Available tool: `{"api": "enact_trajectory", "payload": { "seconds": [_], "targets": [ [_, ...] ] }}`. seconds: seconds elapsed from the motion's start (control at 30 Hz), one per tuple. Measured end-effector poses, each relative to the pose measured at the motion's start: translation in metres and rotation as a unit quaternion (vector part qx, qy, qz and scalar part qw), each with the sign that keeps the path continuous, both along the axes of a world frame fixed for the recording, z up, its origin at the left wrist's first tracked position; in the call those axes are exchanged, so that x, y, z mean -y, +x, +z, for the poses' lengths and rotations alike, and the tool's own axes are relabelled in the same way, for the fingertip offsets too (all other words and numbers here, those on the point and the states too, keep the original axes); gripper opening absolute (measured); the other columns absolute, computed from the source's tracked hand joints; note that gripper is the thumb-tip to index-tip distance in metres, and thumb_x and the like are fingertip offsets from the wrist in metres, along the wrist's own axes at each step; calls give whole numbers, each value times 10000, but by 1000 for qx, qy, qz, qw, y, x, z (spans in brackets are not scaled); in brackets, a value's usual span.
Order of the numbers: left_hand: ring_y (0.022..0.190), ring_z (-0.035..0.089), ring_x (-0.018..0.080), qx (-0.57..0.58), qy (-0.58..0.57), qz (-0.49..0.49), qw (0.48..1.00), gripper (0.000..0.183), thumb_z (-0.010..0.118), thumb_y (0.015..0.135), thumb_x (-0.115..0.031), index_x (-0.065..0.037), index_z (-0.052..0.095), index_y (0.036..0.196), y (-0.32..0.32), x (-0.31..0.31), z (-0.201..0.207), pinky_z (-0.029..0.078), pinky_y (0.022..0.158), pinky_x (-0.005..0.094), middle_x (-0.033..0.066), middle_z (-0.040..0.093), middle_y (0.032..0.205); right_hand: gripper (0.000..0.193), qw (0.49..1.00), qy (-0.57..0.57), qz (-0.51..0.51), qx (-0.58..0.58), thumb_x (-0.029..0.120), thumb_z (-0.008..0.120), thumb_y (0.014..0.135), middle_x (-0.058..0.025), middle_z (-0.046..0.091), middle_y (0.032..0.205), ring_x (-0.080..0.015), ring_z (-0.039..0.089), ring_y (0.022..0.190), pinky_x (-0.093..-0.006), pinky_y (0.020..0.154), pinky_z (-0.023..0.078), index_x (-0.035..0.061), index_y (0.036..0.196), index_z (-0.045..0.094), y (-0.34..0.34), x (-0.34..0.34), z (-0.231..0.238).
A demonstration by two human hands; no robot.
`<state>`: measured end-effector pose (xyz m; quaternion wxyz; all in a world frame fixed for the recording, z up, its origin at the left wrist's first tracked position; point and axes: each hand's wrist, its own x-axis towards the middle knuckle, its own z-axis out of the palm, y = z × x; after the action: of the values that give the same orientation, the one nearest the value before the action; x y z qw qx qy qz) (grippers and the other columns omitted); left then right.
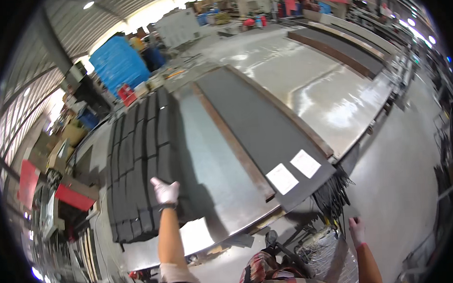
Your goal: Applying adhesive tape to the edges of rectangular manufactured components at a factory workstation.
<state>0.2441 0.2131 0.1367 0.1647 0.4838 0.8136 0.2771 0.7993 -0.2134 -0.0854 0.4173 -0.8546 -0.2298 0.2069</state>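
My left hand, in a pale glove, reaches over a stack of black strips or blocks, laid in long rows. Its thumb and a finger are apart, and nothing shows in its grip; whether it touches the stack I cannot tell. My right hand, also gloved, hangs low at the right, off the table's edge. Its fingers look curled, with a small dark patch by them that I cannot make out. Between the hands a long dark grey sheet lies on the metal table, with two white papers on its near end.
Two brown bars run along the grey sheet's long sides. A bundle of black strands hangs off the near corner. Further right lie another dark sheet and its bars. A blue-wrapped stack stands behind, near a dark post.
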Motion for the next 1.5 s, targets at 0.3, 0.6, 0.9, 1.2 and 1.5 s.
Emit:
{"api": "enact_trajectory", "payload": {
  "seconds": [0.3, 0.6, 0.9, 1.2, 1.5],
  "targets": [
    [1335, 352, 357, 119, 99, -289, 945, 880, 696, 828, -407, 22, 241, 1447, 119, 28, -137, 308, 1088, 439, 269, 365, 1416, 349, 899, 75, 79, 425, 301, 651, 855, -206, 597, 1074, -390, 561, 960, -456, 891, 418, 65, 1109, 613, -29, -271, 151],
    [1165, 467, 275, 421, -10, -241, 874, 844, 622, 916, -331, -2, 108, 1499, 223, 22, -124, 376, 1019, 385, 199, 461, 1306, 663, 936, -273, 186, 122, 572, 299, 948, -202, 639, 1149, -366, 593, 1095, -435, 974, 418, 49, 1111, 672, 10, -376, 155],
    [1377, 248, 433, -299, 80, -732, 607, 916, 462, 854, -619, 122, 333, 1376, 245, 70, -82, 155, 1137, 540, 313, 280, 1461, 678, 985, 106, -129, 34, 420, 644, 860, -263, 435, 1361, -384, 346, 1322, -457, 1074, 294, -13, 1345, 450, -99, -237, 104],
    [1072, 576, 348, -345, -58, -686, 638, 358, 531, 861, -244, -84, 557, 1180, 393, 61, -60, 463, 888, 487, 178, 552, 1201, 566, 812, 302, -187, -464, 299, 768, 761, -77, 639, 1052, -196, 599, 938, -346, 838, 486, 14, 1204, 558, -197, -237, 43],
    [944, 592, 356, -112, 164, -640, 742, 172, 624, 796, -154, -28, 596, 911, 356, 83, -61, 445, 843, 466, 140, 618, 1035, 528, 811, 305, -133, -482, 323, 733, 796, -84, 646, 1039, -197, 592, 946, -338, 856, 467, -2, 1177, 567, -187, -190, 57]
  ]
}}
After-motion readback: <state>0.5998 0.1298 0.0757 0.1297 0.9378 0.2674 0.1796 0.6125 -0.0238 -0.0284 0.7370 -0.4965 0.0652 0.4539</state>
